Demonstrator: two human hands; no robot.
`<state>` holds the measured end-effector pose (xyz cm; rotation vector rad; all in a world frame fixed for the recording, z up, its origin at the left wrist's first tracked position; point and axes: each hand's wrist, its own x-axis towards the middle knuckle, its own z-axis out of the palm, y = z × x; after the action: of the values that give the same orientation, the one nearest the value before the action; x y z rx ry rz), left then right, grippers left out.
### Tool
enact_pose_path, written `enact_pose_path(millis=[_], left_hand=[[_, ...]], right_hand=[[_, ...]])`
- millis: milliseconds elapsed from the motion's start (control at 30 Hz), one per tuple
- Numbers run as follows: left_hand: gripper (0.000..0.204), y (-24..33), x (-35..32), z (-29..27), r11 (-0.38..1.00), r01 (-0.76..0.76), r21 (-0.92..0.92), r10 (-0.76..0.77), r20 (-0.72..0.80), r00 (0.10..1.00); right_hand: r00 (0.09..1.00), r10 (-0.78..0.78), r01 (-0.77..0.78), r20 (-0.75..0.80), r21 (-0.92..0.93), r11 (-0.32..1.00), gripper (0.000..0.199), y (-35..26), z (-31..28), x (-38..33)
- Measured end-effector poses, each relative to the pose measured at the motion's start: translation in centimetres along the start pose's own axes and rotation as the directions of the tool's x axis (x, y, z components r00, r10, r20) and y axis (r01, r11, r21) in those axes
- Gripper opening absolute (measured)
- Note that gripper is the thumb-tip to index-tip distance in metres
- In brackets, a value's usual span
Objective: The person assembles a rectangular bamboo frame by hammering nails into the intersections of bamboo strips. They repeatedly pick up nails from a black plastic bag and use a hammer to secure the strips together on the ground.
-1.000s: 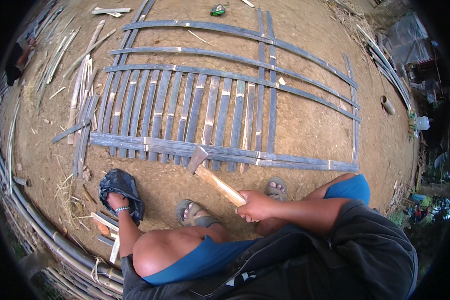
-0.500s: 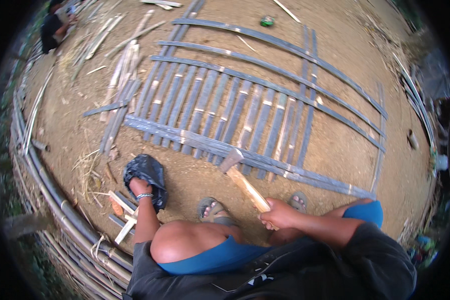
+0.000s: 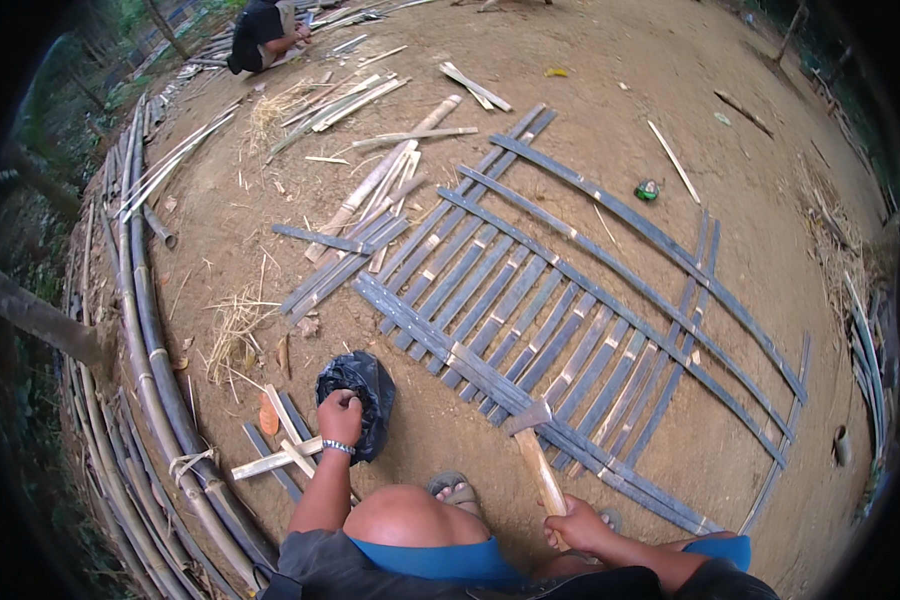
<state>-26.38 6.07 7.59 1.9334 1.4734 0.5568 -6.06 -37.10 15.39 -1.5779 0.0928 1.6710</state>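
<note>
My right hand [image 3: 576,525] is closed around the wooden handle of a hatchet [image 3: 540,470]. The metal hatchet head lies over the near doubled rail of a bamboo slat frame [image 3: 570,270]; whether it touches cannot be told. Fingers curled together, my left hand [image 3: 340,415] is above the opening of a black plastic bag [image 3: 378,385]. Anything pinched in it is too small to make out. The frame has dark slats set side by side across long rails, flat on the dirt.
Split bamboo pieces [image 3: 290,455] lie beside the bag. Long bamboo poles [image 3: 160,370] run along the left edge. More loose strips [image 3: 370,195] and straw [image 3: 238,335] are scattered beyond. Another person [image 3: 260,38] crouches at the far left. A green object [image 3: 647,190] sits behind the frame.
My left hand has come up out of the black bag, its fingers now closed. The hatchet stays in my right hand. The view has shifted, so the frame appears lower and further right.
</note>
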Motion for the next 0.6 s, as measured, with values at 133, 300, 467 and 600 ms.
enact_pose_path(millis=[133, 300, 467, 600], left_hand=[[0.012, 1.9, -0.8, 0.2, 0.919, -0.222, -0.324, 0.113, -0.322, 0.94], [0.019, 11.4, -1.2, 2.1, 0.85, -0.463, -0.252, 0.456, -0.089, 0.885], [0.017, 10.1, -1.0, 7.1, 0.839, -0.405, -0.363, 0.494, 0.197, 0.847], [0.015, 7.7, -1.4, 9.8, 0.877, -0.312, -0.365, 0.449, 0.39, 0.804]], right_hand=[[0.999, 0.031, -0.032, -0.044, -0.039, 0.999, 0.046, 0.4, 0.0, 1.0], [0.997, 0.039, -0.038, -0.066, 0.013, 0.999, 0.045, 0.6, -0.2, 1.5], [0.998, 0.05, -0.05, -0.03, -0.001, 0.999, 0.044, -0.8, 1.1, 1.5], [0.997, 0.043, -0.046, -0.057, -0.052, 0.998, 0.043, -0.1, 1.1, 2.1]])
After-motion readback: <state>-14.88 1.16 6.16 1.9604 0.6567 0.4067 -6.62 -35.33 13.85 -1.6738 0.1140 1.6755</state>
